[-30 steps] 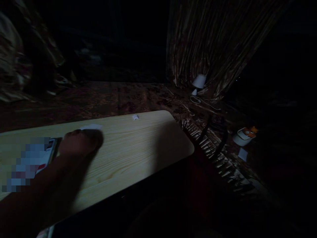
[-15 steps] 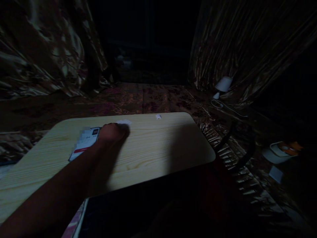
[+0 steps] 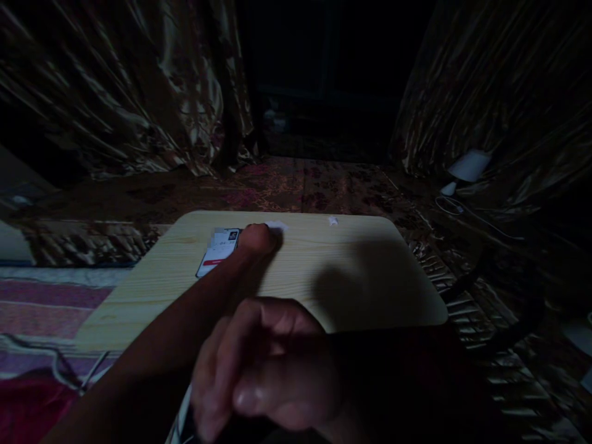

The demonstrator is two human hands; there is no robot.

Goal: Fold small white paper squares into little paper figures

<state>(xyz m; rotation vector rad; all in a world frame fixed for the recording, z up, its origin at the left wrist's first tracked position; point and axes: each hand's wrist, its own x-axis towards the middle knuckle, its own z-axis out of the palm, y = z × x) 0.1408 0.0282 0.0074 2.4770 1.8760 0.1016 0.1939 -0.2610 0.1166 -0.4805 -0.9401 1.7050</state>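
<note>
White paper scrap (image 3: 276, 226) lies on the far half of the pale wooden table (image 3: 361, 290), touching the fingertips of the left hand (image 3: 258, 239), which stretches out along a long forearm from the lower left. That hand looks loosely curled over the scrap's near edge; whether it pinches the scrap or merely rests on it I cannot tell in this dim light. Just to the left of the hand, almost touching it, a phone (image 3: 219, 251) lies flat with its long axis running from near-left to far-right. The right hand (image 3: 266, 364) hangs close to the camera at the table's near edge, fingers bent inward and seemingly empty, well apart from the scrap. So the left hand is by far the nearer one. A second tiny white bit (image 3: 332, 221) sits further right near the far edge, beyond either hand.
</note>
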